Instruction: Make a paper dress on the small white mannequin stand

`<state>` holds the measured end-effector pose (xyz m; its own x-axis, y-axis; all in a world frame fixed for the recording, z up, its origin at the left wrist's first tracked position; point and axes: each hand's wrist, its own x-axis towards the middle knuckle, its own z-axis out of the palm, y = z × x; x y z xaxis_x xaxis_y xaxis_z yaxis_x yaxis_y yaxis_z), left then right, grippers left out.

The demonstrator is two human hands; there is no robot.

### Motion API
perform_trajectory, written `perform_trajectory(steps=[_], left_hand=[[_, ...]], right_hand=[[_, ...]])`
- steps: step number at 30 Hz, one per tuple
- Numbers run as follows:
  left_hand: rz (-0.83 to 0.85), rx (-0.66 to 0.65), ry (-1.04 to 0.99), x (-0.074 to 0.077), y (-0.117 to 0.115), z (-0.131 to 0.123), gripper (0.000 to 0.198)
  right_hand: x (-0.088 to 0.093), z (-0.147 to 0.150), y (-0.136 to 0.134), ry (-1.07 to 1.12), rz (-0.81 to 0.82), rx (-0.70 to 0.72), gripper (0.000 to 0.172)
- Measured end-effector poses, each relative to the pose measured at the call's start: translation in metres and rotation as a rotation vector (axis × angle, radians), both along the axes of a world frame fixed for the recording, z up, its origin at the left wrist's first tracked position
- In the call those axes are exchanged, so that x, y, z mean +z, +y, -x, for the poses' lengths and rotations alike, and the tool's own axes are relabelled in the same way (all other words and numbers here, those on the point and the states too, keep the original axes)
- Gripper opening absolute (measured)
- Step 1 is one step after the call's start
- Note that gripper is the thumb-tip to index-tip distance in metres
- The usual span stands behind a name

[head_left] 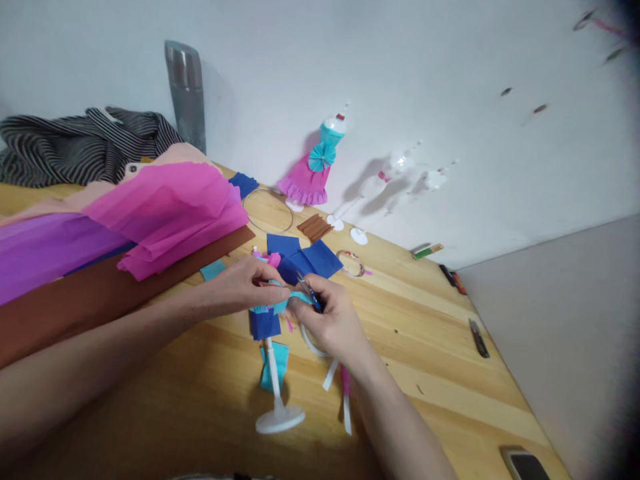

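My left hand [245, 288] is closed, pinching a teal paper strip [284, 303] at the top of a small mannequin on a white stand [278, 417], which wears a dark blue paper skirt [264, 325]. My right hand [327, 321] is closed around small scissors [310, 291] right at the strip, touching my left fingertips. Dark blue paper pieces [303, 259] lie just beyond both hands. A teal scrap [277, 365] and white strips [345, 400] lie on the wooden table [435, 347] under my right wrist.
Stacked pink, purple and brown paper sheets [155, 213] cover the table's left. A dressed mannequin in pink and teal [313, 170] and bare white mannequins [395, 170] stand by the wall. A wire ring [270, 210], tape roll [350, 262], steel flask [187, 90], striped cloth [80, 143], phone [523, 463].
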<state>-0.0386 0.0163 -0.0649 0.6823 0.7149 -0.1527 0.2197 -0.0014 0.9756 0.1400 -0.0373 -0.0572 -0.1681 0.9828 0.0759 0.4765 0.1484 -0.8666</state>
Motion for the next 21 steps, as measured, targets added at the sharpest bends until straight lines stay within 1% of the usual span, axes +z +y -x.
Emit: perform_trajectory(steps=[1,3,4,6,8,11,12,14,16,18,21], left_hand=[[0.031,-0.008,-0.027,0.001,0.001,0.001,0.033],[0.088,0.020,-0.115,0.003,0.002,0.003,0.040],[0.098,0.044,-0.150,0.004,0.003,0.004,0.039],[0.098,0.064,-0.167,0.006,0.005,0.007,0.033],[0.120,0.023,-0.135,0.009,0.006,0.010,0.029],[0.197,-0.030,-0.128,0.013,0.006,0.012,0.036],[0.220,-0.027,-0.139,0.014,0.005,0.012,0.035],[0.265,0.025,-0.179,0.012,0.004,0.010,0.027],[0.318,0.089,-0.230,0.010,0.003,0.006,0.017],[0.363,0.122,-0.267,0.008,0.003,0.004,0.012],[0.352,0.129,-0.291,0.008,0.003,0.003,0.009]], right_hand=[[0.000,0.000,0.000,0.002,0.004,-0.006,0.015],[0.001,0.000,0.001,0.016,0.029,-0.014,0.016],[0.001,0.000,0.002,0.036,0.053,-0.013,0.016],[0.002,0.000,0.004,0.116,0.121,-0.001,0.016],[0.002,0.000,0.005,0.232,0.198,0.024,0.018],[-0.003,-0.001,0.007,0.405,0.279,0.038,0.025],[-0.005,-0.002,0.007,0.441,0.301,0.036,0.027],[-0.007,-0.003,0.007,0.453,0.321,0.038,0.031],[-0.007,-0.006,0.008,0.374,0.283,0.065,0.034],[-0.002,-0.008,0.008,0.246,0.165,0.064,0.033],[0.007,-0.011,0.006,0.078,-0.018,0.025,0.030]])
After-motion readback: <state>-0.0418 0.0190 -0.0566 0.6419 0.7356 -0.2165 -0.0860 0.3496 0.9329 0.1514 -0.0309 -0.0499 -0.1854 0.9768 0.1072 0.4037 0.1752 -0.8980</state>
